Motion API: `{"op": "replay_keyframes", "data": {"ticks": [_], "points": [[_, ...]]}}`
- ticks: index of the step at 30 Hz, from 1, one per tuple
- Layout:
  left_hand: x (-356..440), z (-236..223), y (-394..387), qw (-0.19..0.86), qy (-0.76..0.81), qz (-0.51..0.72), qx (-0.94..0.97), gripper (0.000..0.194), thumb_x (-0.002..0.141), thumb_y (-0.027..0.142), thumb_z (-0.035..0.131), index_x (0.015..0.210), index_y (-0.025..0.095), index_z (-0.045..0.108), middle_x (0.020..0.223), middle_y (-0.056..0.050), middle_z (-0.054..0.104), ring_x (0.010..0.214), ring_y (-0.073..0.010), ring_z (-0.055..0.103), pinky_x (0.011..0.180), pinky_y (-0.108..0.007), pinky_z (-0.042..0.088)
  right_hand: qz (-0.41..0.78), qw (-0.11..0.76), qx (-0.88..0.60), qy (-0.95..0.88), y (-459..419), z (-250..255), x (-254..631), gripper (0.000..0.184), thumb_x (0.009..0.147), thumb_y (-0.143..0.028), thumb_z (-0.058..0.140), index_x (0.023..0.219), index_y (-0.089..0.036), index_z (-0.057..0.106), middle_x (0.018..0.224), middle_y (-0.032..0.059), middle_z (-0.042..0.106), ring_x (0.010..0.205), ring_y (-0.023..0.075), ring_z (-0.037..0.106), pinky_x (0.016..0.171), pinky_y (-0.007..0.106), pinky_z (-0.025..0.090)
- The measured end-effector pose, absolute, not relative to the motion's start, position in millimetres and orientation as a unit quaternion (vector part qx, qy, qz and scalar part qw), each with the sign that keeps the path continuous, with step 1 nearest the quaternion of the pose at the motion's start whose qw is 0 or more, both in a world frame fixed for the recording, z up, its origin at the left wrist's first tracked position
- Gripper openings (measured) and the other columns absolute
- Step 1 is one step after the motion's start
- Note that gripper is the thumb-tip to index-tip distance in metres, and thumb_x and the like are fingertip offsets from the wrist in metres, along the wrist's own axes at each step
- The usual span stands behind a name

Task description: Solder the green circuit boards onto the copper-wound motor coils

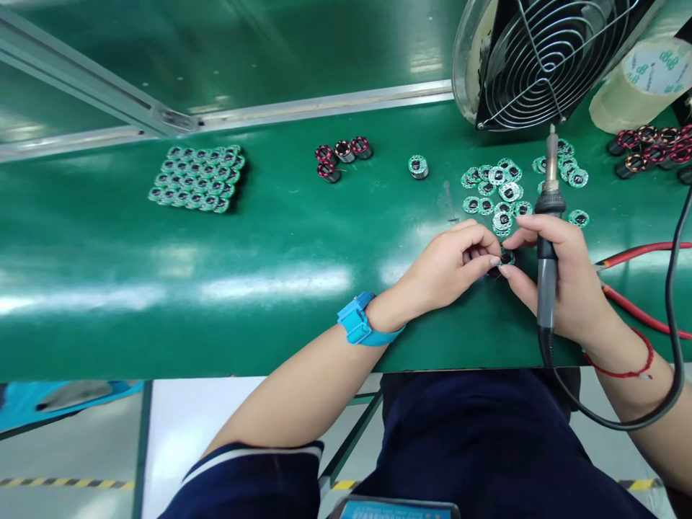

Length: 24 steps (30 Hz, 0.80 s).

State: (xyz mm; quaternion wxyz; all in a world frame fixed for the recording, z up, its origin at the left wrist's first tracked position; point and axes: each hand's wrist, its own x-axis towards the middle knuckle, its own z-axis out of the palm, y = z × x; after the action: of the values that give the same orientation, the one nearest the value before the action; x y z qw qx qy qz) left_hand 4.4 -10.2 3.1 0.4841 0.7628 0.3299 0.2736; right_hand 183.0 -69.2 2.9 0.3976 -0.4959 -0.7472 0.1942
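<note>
Over green workbench (162, 303): left hand (443, 270) pinching small round circuit board (507, 256) between fingertips; right hand (567, 277) closed around soldering iron (547, 288), fingers just beside board; more boards (489, 191) ahead.

"where does this view look from?"

"one camera worn on the person's head, facing forward and down over their lap (476, 432)."

"how near is it?"

"close. the left hand (443, 263) and right hand (567, 277) sit just below the middle, with the green bench (270, 231) filling most of the frame."

"what's at the edges?"

"a fan guard (546, 61) at the top right, and the floor (70, 447) at the bottom left."
</note>
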Motion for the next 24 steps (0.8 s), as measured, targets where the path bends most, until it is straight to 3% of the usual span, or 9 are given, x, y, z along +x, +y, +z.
{"op": "replay_keyframes", "data": {"ticks": [11,17,24], "points": [[6.3,0.8,-11.3,0.526,0.341,0.281,0.727,0.007,0.083,0.009,0.057,0.078,0.014,0.056,0.076,0.002,0.053,0.064,-0.0048,0.046,0.06,-0.019,0.039,0.144,0.36,-0.519,-0.761,-67.9,1.6,181.5,0.044,0.086,-0.019,0.056,0.127,-0.032,0.044,0.09,0.0004,0.065,0.083,0.0195,0.058,0.075,0.037,0.047],[6.3,1.5,-11.1,0.545,0.343,0.283,0.711,0.007,0.082,0.009,0.055,0.077,0.014,0.055,0.074,0.002,0.053,0.062,-0.0051,0.045,0.057,-0.02,0.038,0.148,0.335,-0.511,-0.778,-70.1,4.4,183.0,0.049,0.085,-0.016,0.057,0.129,-0.033,0.043,0.09,0.0001,0.066,0.083,0.0216,0.056,0.078,0.04,0.045],[3.9,4.6,-10.0,0.55,0.341,0.264,0.715,0.004,0.084,0.011,0.054,0.081,0.014,0.055,0.076,0.001,0.054,0.065,-0.0056,0.047,0.059,-0.019,0.04,0.154,0.388,-0.553,-0.721,-82.1,13.2,185.8,0.044,0.088,-0.016,0.055,0.127,-0.035,0.049,0.095,-0.0013,0.07,0.095,0.0209,0.064,0.088,0.043,0.048]]}}
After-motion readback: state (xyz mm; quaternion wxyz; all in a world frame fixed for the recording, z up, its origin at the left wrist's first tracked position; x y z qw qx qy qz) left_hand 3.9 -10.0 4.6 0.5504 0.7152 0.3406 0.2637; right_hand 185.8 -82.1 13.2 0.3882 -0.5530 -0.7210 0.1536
